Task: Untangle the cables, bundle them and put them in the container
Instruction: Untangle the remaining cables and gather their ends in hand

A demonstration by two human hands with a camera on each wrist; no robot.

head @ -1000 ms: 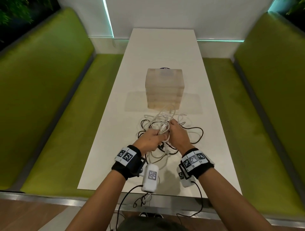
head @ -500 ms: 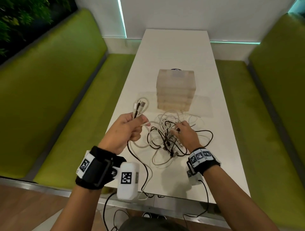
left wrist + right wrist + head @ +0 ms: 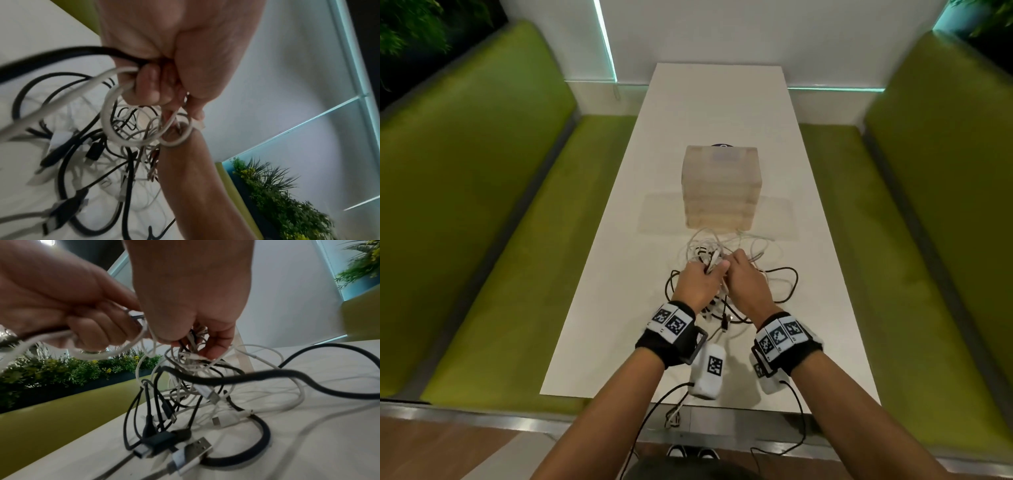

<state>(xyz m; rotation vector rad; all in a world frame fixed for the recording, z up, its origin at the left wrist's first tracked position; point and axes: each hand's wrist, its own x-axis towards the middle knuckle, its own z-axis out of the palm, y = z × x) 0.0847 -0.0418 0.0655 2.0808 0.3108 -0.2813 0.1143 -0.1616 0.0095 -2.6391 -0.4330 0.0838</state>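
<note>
A tangle of white and black cables (image 3: pixel 763 270) lies on the white table (image 3: pixel 719 113), just in front of a translucent box-shaped container (image 3: pixel 720 186). My left hand (image 3: pixel 700 279) grips a bunch of white and black cable loops (image 3: pixel 123 104) in its curled fingers, lifted above the pile. My right hand (image 3: pixel 744 279) is right beside it, fingers pinching thin white and black strands (image 3: pixel 191 345) at the top of the knot. Several USB plugs (image 3: pixel 187 452) hang or lie under the hands.
Green upholstered benches (image 3: pixel 493 240) run along both sides of the narrow table. A flat clear lid or sheet (image 3: pixel 661 212) lies under the container. Plants (image 3: pixel 68 369) stand behind the left bench. Thin black wires from the wrist cameras (image 3: pixel 709 373) hang off the near table edge.
My left hand, raised out to the left with cable ends half a second ago, has come back to the pile next to my right hand. Both now hold the knot together.
</note>
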